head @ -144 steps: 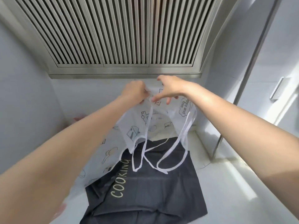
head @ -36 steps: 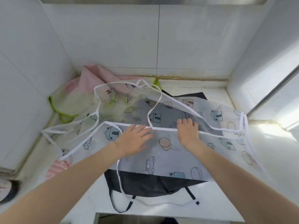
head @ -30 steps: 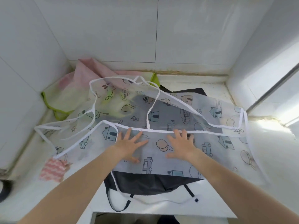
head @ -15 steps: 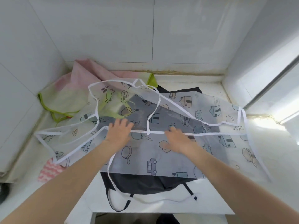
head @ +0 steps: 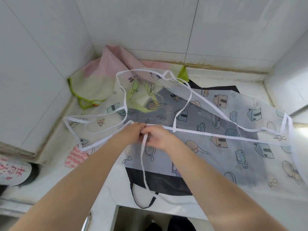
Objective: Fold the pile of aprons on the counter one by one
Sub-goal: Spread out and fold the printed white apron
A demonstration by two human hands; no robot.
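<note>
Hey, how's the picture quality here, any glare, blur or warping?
Head view: wide-angle lens bows the white wall tiles; bright glare at the right edge; the see-through printed apron and both hands look fairly sharp.

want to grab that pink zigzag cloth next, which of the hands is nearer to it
Left. The left hand sits on the sheer printed apron, up and right of the pink zigzag cloth. The right hand is farther right, holding the white strap.
</note>
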